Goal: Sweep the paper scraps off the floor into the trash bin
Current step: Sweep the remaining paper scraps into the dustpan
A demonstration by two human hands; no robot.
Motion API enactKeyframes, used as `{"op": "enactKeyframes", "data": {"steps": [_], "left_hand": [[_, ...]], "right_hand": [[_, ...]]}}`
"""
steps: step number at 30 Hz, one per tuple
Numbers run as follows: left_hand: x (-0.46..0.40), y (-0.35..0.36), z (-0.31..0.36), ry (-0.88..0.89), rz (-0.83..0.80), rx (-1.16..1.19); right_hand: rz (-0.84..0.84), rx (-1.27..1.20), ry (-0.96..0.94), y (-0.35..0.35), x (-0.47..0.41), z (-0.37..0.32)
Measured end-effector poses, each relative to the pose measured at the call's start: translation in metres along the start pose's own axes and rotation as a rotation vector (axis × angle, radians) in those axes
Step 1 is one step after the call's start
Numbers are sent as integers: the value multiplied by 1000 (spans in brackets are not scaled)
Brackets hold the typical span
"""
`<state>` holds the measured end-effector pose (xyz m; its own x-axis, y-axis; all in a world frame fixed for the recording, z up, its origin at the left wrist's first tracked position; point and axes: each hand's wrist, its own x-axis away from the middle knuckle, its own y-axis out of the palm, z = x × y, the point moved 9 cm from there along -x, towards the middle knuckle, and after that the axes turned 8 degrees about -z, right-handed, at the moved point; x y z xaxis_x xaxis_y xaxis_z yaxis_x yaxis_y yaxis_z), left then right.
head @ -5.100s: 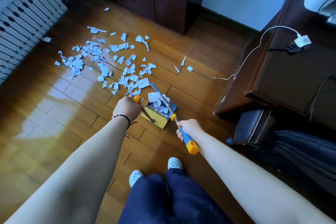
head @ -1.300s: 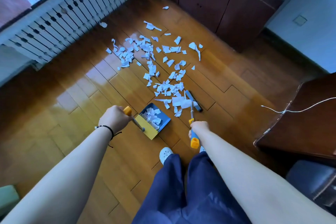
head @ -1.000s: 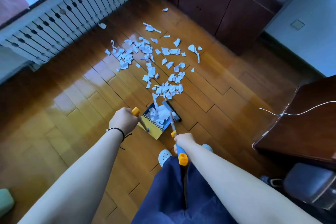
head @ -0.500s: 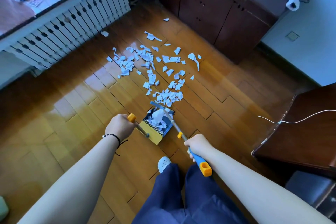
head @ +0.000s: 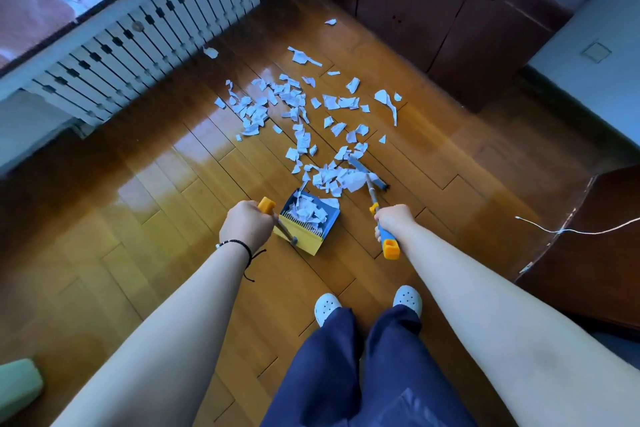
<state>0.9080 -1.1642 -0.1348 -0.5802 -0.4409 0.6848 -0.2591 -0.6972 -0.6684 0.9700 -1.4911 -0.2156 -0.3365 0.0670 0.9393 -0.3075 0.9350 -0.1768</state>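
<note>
The left hand (head: 246,226) grips the orange handle of the blue-and-yellow plastic dustpan (head: 308,222), which rests on the wooden parquet floor (head: 138,191) holding scraps. The right hand (head: 393,220) grips the blue-and-orange broom (head: 372,189), whose head touches white paper scraps (head: 301,111) scattered beyond, toward the white radiator (head: 138,42).

black wrist cord (head: 242,246), navy trousers (head: 349,367), white clogs (head: 327,305)

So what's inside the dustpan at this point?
The dustpan, whose handle the left hand grips, holds a heap of paper scraps piled against its yellow comb edge. The heap covers most of the pan's floor, so anything beneath it cannot be seen.
</note>
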Motion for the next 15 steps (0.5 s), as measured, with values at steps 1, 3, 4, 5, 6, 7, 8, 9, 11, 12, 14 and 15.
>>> {"op": "enactKeyframes", "data": {"steps": [1, 3, 4, 5, 6, 7, 8, 9, 11, 12, 14, 15], "left_hand": [[-4, -1, 4, 0, -2, 5], [-10, -2, 12, 2, -7, 8], [-13, -2, 14, -1, -14, 11], [-15, -2, 17, 0, -18, 18], [-18, -3, 20, 3, -22, 19], [-19, -3, 21, 4, -24, 20], [-19, -4, 23, 3, -26, 19], [-20, -4, 24, 1, -29, 23], [-19, -5, 22, -4, -35, 21], [-18, -7, 23, -3, -35, 21], [-16, -11, 20, -7, -30, 24], [-15, -13, 18, -7, -31, 25]], "right_hand": [[-1, 16, 27, 4, -5, 0], [-21, 94, 42, 18, -15, 0], [-39, 148, 41, 27, -14, 1], [-64, 205, 48, 36, -11, 6], [-92, 223, 66, 44, -7, 12], [-110, 244, 92, 50, -1, 21], [-127, 243, 118, 53, 6, 27], [-149, 270, 120, 55, 14, 29], [-184, 365, 87, 54, 30, 28], [-195, 385, 69, 50, 39, 25], [-197, 419, 37, 42, 56, 22], [-195, 432, 26, 39, 63, 21]]}}
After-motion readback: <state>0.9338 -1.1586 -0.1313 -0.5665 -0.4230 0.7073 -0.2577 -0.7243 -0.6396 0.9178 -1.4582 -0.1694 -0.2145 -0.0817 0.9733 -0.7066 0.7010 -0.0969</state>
